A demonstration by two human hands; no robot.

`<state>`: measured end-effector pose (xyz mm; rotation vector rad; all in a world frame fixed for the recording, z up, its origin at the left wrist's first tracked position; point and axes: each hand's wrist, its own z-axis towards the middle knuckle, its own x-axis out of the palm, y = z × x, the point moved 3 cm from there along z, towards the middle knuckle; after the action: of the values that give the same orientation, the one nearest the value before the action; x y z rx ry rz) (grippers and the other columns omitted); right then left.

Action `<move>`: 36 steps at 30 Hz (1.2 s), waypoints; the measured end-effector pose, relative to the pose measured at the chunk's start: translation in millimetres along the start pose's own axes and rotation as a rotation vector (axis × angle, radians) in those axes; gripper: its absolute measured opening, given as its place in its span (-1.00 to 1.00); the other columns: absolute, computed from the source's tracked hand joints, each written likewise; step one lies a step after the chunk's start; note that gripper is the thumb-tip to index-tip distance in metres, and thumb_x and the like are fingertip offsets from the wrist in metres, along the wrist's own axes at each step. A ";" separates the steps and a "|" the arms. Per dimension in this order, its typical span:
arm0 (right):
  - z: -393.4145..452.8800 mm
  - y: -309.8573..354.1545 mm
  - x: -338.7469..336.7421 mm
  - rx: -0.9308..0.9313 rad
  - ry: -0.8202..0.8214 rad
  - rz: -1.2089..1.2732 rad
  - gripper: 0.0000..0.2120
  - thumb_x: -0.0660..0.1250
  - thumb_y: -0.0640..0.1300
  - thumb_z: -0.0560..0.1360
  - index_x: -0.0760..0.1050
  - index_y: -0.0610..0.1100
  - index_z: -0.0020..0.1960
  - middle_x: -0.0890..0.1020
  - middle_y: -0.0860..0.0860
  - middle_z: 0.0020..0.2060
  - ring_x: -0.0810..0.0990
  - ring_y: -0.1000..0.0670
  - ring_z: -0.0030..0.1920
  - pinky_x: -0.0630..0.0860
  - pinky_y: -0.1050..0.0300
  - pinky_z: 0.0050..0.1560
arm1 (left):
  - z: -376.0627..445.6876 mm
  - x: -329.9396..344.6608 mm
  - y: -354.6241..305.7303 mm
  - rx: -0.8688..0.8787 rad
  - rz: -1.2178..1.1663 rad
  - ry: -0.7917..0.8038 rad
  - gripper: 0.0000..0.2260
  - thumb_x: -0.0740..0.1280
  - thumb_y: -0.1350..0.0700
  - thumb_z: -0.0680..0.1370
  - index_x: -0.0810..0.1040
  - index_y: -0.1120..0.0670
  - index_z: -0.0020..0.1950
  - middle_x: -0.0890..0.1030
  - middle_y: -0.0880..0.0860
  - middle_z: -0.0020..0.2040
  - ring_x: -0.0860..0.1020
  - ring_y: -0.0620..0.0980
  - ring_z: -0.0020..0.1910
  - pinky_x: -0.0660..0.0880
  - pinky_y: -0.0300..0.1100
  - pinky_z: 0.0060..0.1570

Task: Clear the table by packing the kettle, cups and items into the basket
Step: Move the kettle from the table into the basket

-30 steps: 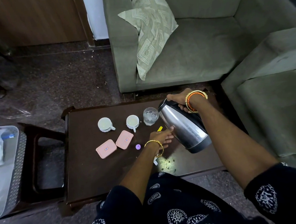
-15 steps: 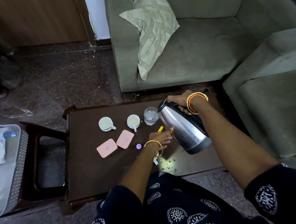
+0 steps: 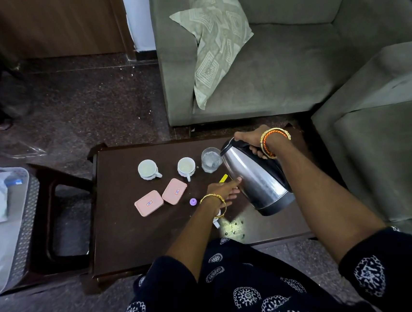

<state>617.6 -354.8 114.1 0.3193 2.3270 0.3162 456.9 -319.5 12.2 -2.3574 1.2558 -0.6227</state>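
A steel kettle (image 3: 255, 178) with a black handle hangs tilted above the dark wooden table (image 3: 137, 240). My right hand (image 3: 248, 140) grips its handle at the top. My left hand (image 3: 224, 190) rests its fingertips against the kettle's lower side, fingers spread. Left of the kettle stand a glass (image 3: 210, 159) and two white cups (image 3: 186, 166) (image 3: 148, 169). Two pink lidded boxes (image 3: 174, 191) (image 3: 149, 203), a small purple cap (image 3: 193, 201) and a yellow strip (image 3: 223, 178) lie on the table. The grey basket (image 3: 24, 228) sits at the far left on a dark chair.
A dark wooden chair (image 3: 55, 218) stands between basket and table. A grey sofa (image 3: 278, 55) with a patterned cushion (image 3: 214, 39) is behind the table, and an armchair (image 3: 387, 143) on the right. White bags lie inside the basket. A small white item lies under my left wrist.
The kettle stays held and tilted in about the same place. My left hand has shifted slightly along its side. Nothing else on the table has moved.
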 end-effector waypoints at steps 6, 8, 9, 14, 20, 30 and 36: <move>2.5 1.4 -0.9 0.007 -0.003 0.008 -0.55 0.38 0.21 0.22 0.43 -0.18 -0.48 0.40 -0.03 -0.75 0.27 0.01 -0.78 0.36 0.29 -0.64 | -0.1 0.8 -2.1 -0.002 0.006 0.001 -0.76 0.41 -0.11 0.44 0.55 0.06 -0.21 0.63 0.08 -0.02 0.57 -0.03 -0.02 0.46 -0.17 -0.06; 2.6 0.9 -0.9 0.007 -0.006 0.022 -0.56 0.39 0.20 0.22 0.43 -0.18 -0.48 0.40 -0.03 -0.76 0.27 0.01 -0.79 0.36 0.29 -0.64 | 0.1 1.0 -2.4 -0.003 0.004 0.002 -0.76 0.41 -0.11 0.44 0.54 0.06 -0.21 0.63 0.08 -0.02 0.57 -0.02 -0.02 0.45 -0.15 -0.02; 2.4 0.2 -0.8 0.007 -0.007 0.028 -0.56 0.39 0.20 0.22 0.43 -0.18 -0.48 0.40 -0.03 -0.76 0.27 0.01 -0.79 0.36 0.29 -0.64 | 0.2 1.0 -2.3 -0.004 0.002 0.001 -0.76 0.41 -0.11 0.44 0.54 0.06 -0.21 0.63 0.08 -0.02 0.57 -0.02 -0.01 0.45 -0.14 -0.02; 0.0 -6.3 0.3 0.007 -0.001 0.071 -0.57 0.40 0.19 0.21 0.44 -0.18 -0.48 0.42 -0.02 -0.75 0.28 0.02 -0.79 0.34 0.31 -0.65 | -0.7 -0.3 -1.2 0.003 -0.002 -0.032 -0.77 0.45 -0.08 0.41 0.54 0.05 -0.24 0.62 0.08 -0.04 0.57 -0.05 -0.14 0.46 -0.22 -0.19; -9.8 -23.0 7.2 -0.024 -0.022 0.182 -0.56 0.40 0.22 0.12 0.45 -0.16 -0.51 0.43 -0.01 -0.73 0.30 0.02 -0.76 0.33 0.32 -0.64 | -1.9 -5.8 3.2 0.002 0.018 -0.049 -0.69 0.46 0.00 0.43 0.58 0.14 0.08 0.63 0.09 0.05 0.57 -0.03 -0.02 0.45 -0.28 -0.26; -56.9 -58.8 40.0 -0.092 -0.275 0.533 -0.43 0.32 0.39 0.13 0.49 -0.15 -0.57 0.50 0.02 -0.71 0.41 0.05 -0.71 0.35 0.27 -0.63 | -16.5 -46.0 4.1 0.089 -0.089 -0.259 -0.87 0.27 0.17 0.52 0.48 0.04 -0.23 0.57 0.00 -0.30 0.52 -0.10 -0.41 0.36 -0.26 -0.34; -93.3 -30.3 93.4 -0.230 -0.188 0.726 -0.47 0.29 0.32 0.19 0.43 -0.14 -0.63 0.44 0.01 -0.73 0.38 0.05 -0.70 0.33 0.22 -0.57 | -50.7 -102.5 4.0 0.337 -0.224 -0.525 -0.73 0.26 0.15 0.55 0.41 0.10 -0.37 0.49 -0.01 -0.57 0.43 -0.12 -0.61 0.32 -0.39 -0.63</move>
<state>482.7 -365.6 107.4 1.0271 1.8912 0.8545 375.2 -241.8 31.6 -2.1839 0.6123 -0.2240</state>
